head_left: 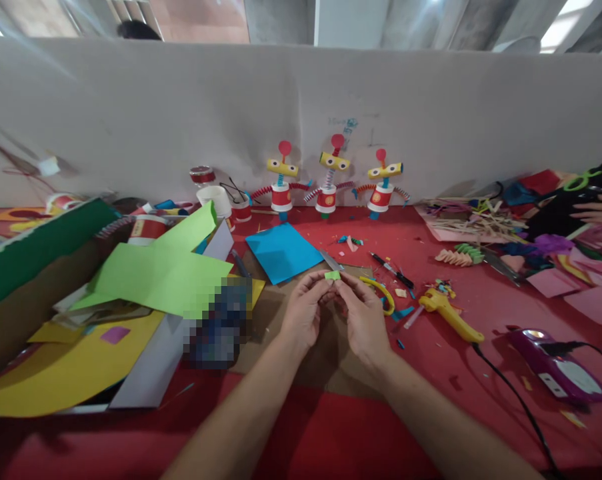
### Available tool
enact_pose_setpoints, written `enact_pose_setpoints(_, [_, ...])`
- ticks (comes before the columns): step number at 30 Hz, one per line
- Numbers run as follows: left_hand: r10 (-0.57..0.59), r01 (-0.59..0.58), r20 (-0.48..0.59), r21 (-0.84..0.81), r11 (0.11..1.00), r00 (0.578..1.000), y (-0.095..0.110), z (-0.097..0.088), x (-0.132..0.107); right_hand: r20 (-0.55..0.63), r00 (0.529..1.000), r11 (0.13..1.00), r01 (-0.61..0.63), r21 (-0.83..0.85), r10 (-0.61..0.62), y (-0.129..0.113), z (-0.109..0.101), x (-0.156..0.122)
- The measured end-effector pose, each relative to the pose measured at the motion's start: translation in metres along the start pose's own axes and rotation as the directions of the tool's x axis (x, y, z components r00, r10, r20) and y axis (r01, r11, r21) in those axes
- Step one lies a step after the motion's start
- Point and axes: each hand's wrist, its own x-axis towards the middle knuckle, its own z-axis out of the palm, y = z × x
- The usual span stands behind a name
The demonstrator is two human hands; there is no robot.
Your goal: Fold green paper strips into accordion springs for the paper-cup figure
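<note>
A small piece of light green paper (332, 275) is pinched between the fingertips of my left hand (307, 308) and my right hand (361, 313). Both hands are closed and meet above a brown cardboard sheet (325, 367). Beyond them lies a blue paper sheet (283, 252). Scissors with yellow handles (383, 293) lie just behind my right hand, their blade (329, 260) pointing away to the left. To the right rests a yellow hot glue gun (451, 317), and near it a black pen (391, 269).
Three paper-cup robot figures (327, 199) stand against the white partition (181, 113). Large green paper (151, 277) and an open box (31, 267) fill the left. A purple power strip (555, 367) with cords lies right. Another person's hand (601, 212) shows at the far right.
</note>
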Motion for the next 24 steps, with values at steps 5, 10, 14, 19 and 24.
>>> enact_pose_setpoints(5, [-0.003, 0.003, -0.004, -0.018, 1.0, 1.0, -0.005, 0.002, -0.001, -0.008, 0.996, 0.988, 0.082, -0.132, -0.084, 0.002, -0.006, 0.002])
enact_pose_setpoints(10, [-0.039, 0.038, -0.004, -0.037, 0.999, 0.999, -0.006, 0.002, -0.003, -0.017, 0.989, 0.956, 0.141, -0.258, -0.15, 0.005, -0.014, 0.006])
enact_pose_setpoints(14, [-0.067, 0.066, -0.015, -0.04, 0.997, 0.998, -0.004, 0.004, -0.005, -0.015, 0.986, 0.949, 0.155, -0.275, -0.165, 0.004, -0.015, 0.006])
enact_pose_setpoints(19, [-0.057, 0.056, -0.007, -0.066, 0.996, 0.998, -0.006, 0.005, -0.006, -0.015, 0.986, 0.943, 0.157, -0.295, -0.169, 0.001, -0.016, 0.006])
enact_pose_setpoints(24, [-0.076, 0.076, 0.0, -0.071, 0.995, 0.997, -0.008, 0.005, -0.007, -0.016, 0.985, 0.931, 0.157, -0.331, -0.172, 0.001, -0.02, 0.006])
